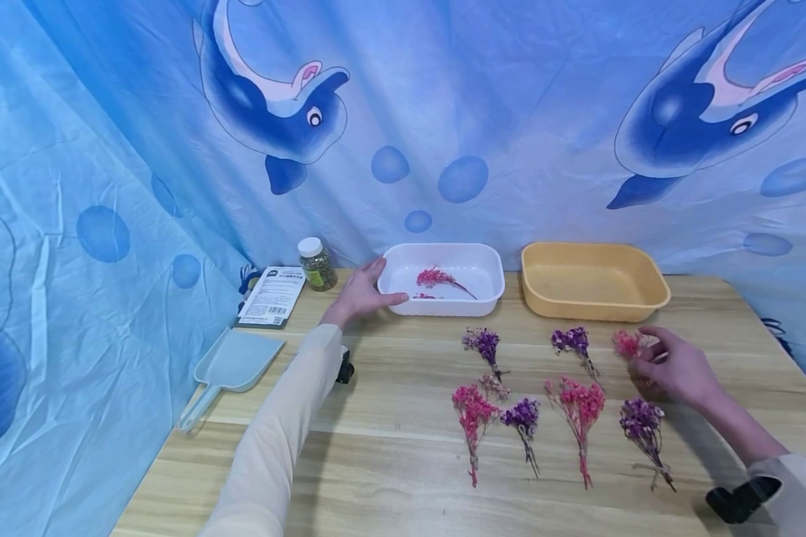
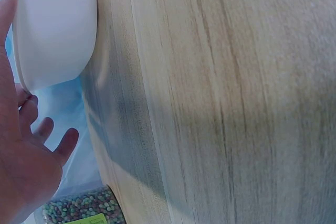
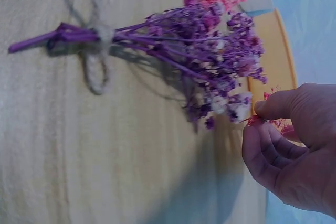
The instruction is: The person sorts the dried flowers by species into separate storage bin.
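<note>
My left hand (image 1: 366,292) rests at the left end of a white plastic basin (image 1: 441,307), thumb along its front rim and fingers by the back corner. Pink dried flower sprigs (image 1: 436,277) lie inside that basin. On the right, my right hand (image 1: 678,367) pinches a small pink dried flower sprig (image 1: 626,344) between thumb and fingertips; its stem is mostly hidden. The right wrist view has a purple dried flower bunch (image 3: 210,61), tied with twine, beside this hand. More bunches lie on the table, pink (image 1: 580,406) and purple (image 1: 482,344).
A yellow basin (image 1: 594,309) stands right of the white one. To the left are a jar of small pellets with a white lid (image 1: 317,265), a printed packet (image 1: 272,297) and a light blue dustpan (image 1: 238,362). A blue dolphin curtain (image 1: 403,112) hangs behind the wooden table (image 1: 389,462).
</note>
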Tool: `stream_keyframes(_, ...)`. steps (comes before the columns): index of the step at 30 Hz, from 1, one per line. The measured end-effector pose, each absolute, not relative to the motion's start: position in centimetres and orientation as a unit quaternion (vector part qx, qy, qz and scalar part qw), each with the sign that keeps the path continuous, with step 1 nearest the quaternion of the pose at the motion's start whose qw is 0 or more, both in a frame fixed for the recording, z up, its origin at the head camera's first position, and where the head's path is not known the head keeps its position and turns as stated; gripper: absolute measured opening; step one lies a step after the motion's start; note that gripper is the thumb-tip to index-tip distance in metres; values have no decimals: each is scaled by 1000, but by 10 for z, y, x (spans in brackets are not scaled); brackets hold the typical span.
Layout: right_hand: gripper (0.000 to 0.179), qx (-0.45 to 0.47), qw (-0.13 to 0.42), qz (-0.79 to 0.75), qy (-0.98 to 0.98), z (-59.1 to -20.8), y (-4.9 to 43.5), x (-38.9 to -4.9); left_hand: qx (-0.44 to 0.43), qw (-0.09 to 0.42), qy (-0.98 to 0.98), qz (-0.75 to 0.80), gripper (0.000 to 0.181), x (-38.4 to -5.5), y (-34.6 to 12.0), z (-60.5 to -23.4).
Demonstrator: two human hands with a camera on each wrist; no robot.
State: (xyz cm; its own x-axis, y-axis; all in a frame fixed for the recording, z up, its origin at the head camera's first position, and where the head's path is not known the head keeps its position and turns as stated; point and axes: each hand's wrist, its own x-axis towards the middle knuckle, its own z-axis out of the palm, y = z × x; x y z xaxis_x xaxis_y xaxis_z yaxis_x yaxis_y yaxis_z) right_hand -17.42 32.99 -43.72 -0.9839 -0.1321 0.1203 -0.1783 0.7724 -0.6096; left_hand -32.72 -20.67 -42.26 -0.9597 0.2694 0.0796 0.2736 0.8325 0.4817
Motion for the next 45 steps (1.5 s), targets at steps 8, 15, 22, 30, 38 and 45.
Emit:
stream_keyframes(8,60,128,86,324,-934,-424,324,-175,-144,2,-957,-252,108,-328,-206,-423)
stream_keyframes(15,59,155,94,334,-925,-407,309,-179,-143,5,-958,-250,107,-328,-207,-424)
stream_keyframes(22,61,170,79,335,-923,-394,291,-187,-143,5,-957,-252,108,-328,-208,-425)
stream_keyframes(30,63,188,51,357,-913,-381,267,-203,-142,7,-956,-257,110,-329,-209,-425)
stream_keyframes(38,61,206,44,341,-916,-376,240,-228,-139,4,-955,-261,110,-328,-208,-424)
stream_keyframes(45,61,238,44,320,-916,-370,210,-248,-135,1,-954,-267,111,-326,-208,-423)
